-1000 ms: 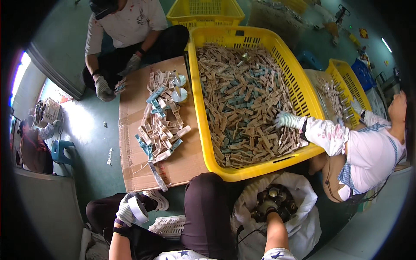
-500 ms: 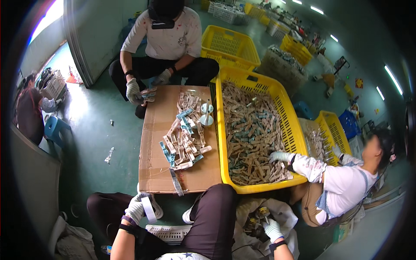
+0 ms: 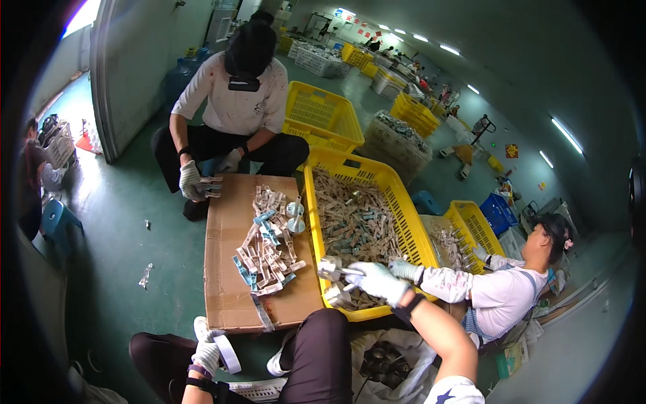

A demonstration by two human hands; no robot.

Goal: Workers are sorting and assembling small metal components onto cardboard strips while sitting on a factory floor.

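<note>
My left hand [image 3: 206, 355], in a white knit glove, is closed on a white ring-shaped roll [image 3: 229, 353], perhaps tape, beside the cardboard's near edge. Over the near left part of the big yellow crate [image 3: 431, 252], my gloved right hand [image 3: 378, 281] is closed on a shiny silver metal piece [image 3: 330, 268]. Another shiny piece [image 3: 336, 296] shows just below it; I cannot tell whether it is held too. Beige and blue clothespins [image 3: 356, 215] fill the crate. More clothespins [image 3: 266, 259] lie heaped on the cardboard sheet [image 3: 225, 269], next to two pale-blue round pieces [image 3: 295, 217].
A white sack [image 3: 420, 363] holding dark round pieces stands right of my knee. Across the cardboard, a co-worker [image 3: 232, 101] holds several clips. Another co-worker [image 3: 501, 289] reaches into the crate from the right. A white basket [image 3: 259, 390] sits between my legs.
My right hand has risen from the sack to above the yellow crate, carrying the silver piece. My left hand keeps the white roll. The view has tilted up and shifted right.
</note>
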